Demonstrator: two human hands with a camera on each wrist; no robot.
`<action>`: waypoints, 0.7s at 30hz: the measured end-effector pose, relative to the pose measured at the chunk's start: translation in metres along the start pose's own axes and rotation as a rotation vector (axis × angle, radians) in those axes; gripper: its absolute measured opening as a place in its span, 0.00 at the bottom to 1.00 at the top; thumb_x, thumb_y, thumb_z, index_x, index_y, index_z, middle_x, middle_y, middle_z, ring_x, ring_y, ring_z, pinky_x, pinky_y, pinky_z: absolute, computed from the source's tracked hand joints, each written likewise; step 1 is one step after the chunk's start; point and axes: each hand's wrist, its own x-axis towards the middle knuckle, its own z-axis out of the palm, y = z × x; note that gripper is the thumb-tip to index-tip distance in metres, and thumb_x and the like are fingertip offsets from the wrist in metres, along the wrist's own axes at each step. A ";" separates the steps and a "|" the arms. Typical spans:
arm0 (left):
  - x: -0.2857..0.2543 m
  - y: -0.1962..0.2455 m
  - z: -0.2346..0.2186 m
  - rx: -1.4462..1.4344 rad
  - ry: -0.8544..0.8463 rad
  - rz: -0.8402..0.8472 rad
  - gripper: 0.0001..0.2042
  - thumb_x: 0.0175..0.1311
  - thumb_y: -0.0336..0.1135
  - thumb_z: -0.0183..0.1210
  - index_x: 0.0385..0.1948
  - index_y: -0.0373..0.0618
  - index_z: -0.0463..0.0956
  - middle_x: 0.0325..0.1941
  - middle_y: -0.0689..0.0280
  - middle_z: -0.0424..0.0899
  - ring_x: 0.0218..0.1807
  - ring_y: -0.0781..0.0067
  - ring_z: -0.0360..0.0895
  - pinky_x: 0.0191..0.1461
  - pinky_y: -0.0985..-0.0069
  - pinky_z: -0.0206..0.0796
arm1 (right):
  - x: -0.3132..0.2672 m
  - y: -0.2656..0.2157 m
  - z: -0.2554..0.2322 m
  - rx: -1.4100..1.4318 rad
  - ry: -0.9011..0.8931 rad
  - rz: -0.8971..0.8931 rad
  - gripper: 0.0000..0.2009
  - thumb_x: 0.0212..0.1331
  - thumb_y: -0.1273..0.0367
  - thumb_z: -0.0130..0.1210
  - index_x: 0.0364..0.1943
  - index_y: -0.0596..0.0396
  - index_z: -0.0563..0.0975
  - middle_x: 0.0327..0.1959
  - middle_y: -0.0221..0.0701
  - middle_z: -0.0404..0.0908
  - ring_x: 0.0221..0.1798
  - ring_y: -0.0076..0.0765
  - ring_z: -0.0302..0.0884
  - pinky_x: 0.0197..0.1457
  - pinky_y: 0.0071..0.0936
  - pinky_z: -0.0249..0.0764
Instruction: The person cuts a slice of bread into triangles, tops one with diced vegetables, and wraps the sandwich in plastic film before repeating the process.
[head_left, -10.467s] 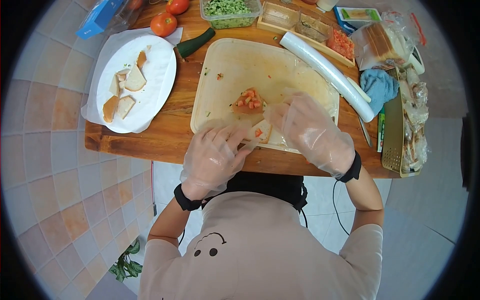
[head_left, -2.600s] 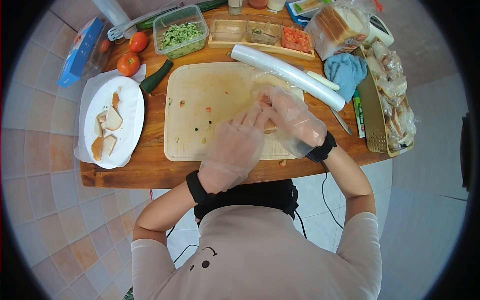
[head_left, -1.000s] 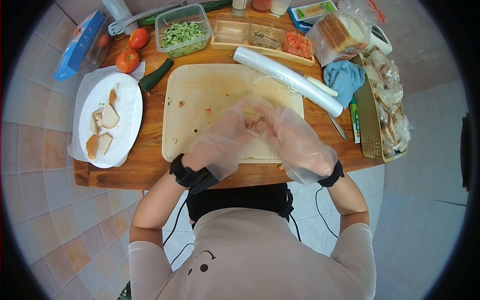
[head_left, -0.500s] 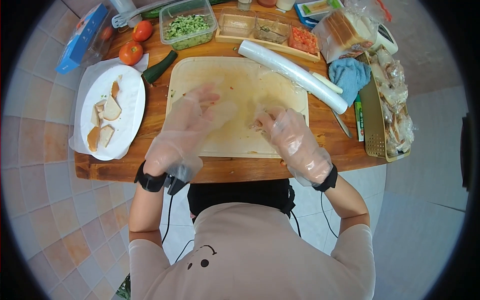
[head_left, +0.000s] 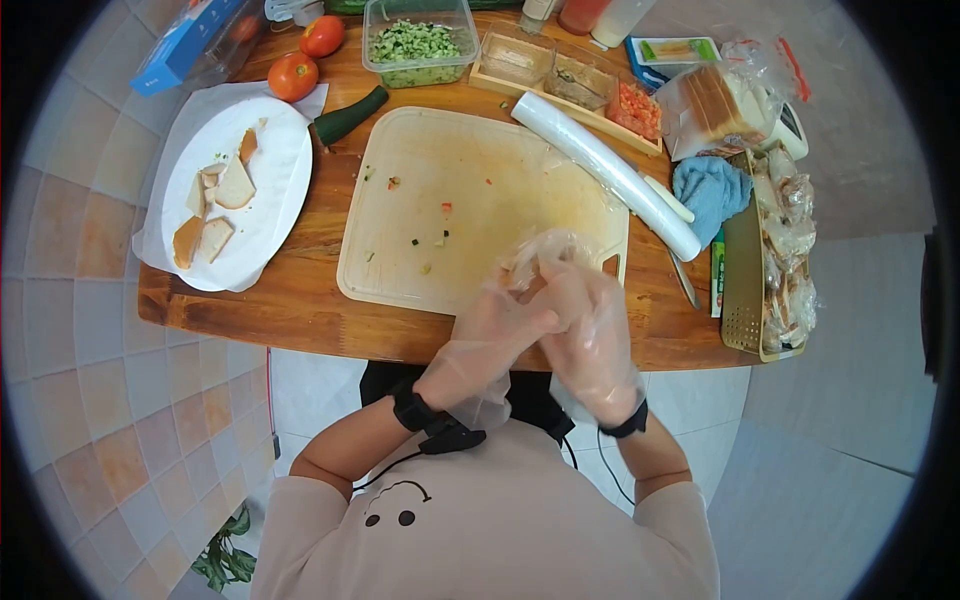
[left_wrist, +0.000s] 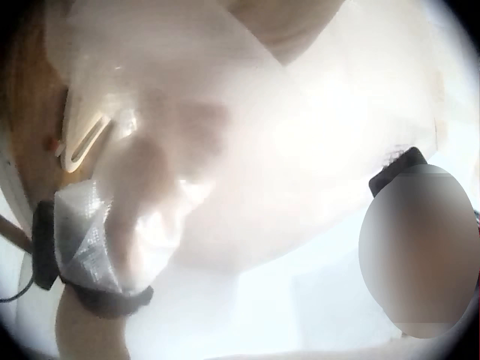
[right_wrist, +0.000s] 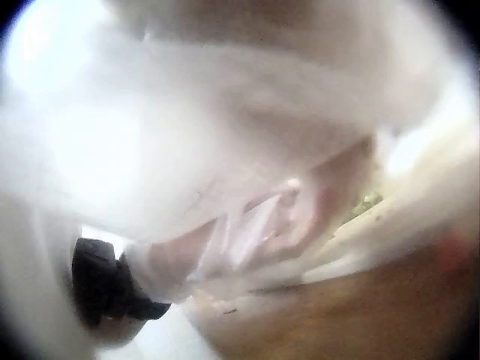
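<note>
In the head view both hands, in clear plastic gloves, meet over the front right of the cutting board [head_left: 470, 150]. Between them is a small pale bundle [head_left: 522, 268], bread-like in look, mostly hidden by fingers and glove film. My right hand [head_left: 590, 320] curls round it from the right. From the left, my left hand [head_left: 500, 325] closes on it, its thumb lying across toward the right hand. The left wrist view is mostly blurred glove, with the gloved right hand [left_wrist: 142, 187] beyond. In the right wrist view the gloved left hand [right_wrist: 277, 221] shows below blurred film.
A plate [head_left: 285, 200] of bread scraps stands left, near tomatoes [head_left: 292, 77] and a cucumber end [head_left: 350, 115]. Behind are diced cucumber [head_left: 415, 42] and a condiment tray [head_left: 560, 100]. Rightward lie a plastic wrap roll [head_left: 610, 175], cloth [head_left: 712, 195], knife [head_left: 685, 280] and basket [head_left: 742, 290].
Half a second ago the left hand was apart, over the board's left; it has come right to join the right hand. The filling and bread seen on the board earlier no longer show there.
</note>
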 end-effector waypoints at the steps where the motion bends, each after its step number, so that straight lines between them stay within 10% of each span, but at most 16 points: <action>1: -0.005 0.007 0.010 -0.043 0.089 0.003 0.37 0.66 0.34 0.67 0.74 0.37 0.57 0.64 0.60 0.76 0.60 0.72 0.78 0.65 0.71 0.72 | -0.010 -0.005 0.002 -0.062 0.056 -0.066 0.24 0.49 0.81 0.63 0.55 0.64 0.76 0.41 0.47 0.81 0.42 0.61 0.77 0.44 0.47 0.74; 7: -0.014 0.011 0.001 -0.169 0.176 0.025 0.31 0.64 0.25 0.66 0.69 0.37 0.64 0.65 0.61 0.76 0.61 0.71 0.79 0.64 0.74 0.73 | -0.032 -0.016 -0.018 0.161 0.024 0.030 0.22 0.57 0.77 0.65 0.58 0.59 0.77 0.47 0.48 0.81 0.46 0.59 0.80 0.53 0.44 0.76; 10: -0.019 0.012 -0.006 -0.054 0.172 0.076 0.29 0.65 0.26 0.67 0.67 0.37 0.67 0.62 0.60 0.79 0.60 0.72 0.79 0.64 0.74 0.73 | -0.047 0.003 -0.027 0.213 0.396 -0.015 0.26 0.56 0.71 0.69 0.60 0.59 0.76 0.52 0.47 0.81 0.51 0.57 0.80 0.58 0.43 0.75; 14: -0.019 0.011 -0.014 0.450 0.151 0.198 0.25 0.63 0.30 0.69 0.61 0.35 0.73 0.53 0.57 0.84 0.56 0.74 0.80 0.61 0.76 0.72 | -0.003 -0.016 -0.053 -0.042 0.216 -0.077 0.26 0.52 0.64 0.72 0.56 0.55 0.80 0.54 0.45 0.81 0.55 0.53 0.78 0.62 0.43 0.72; 17: -0.020 0.034 -0.006 0.323 0.071 0.191 0.22 0.61 0.32 0.71 0.55 0.34 0.77 0.47 0.57 0.86 0.49 0.74 0.81 0.57 0.76 0.72 | 0.017 -0.029 -0.056 -0.031 -0.102 -0.063 0.18 0.53 0.64 0.70 0.49 0.49 0.85 0.54 0.43 0.81 0.57 0.51 0.74 0.64 0.43 0.69; 21: -0.025 0.028 -0.010 0.489 0.134 0.087 0.25 0.59 0.25 0.71 0.59 0.36 0.73 0.53 0.61 0.85 0.55 0.73 0.81 0.60 0.72 0.74 | 0.011 -0.017 -0.042 0.267 -0.099 0.044 0.11 0.61 0.69 0.65 0.47 0.50 0.84 0.52 0.39 0.82 0.55 0.47 0.75 0.61 0.41 0.71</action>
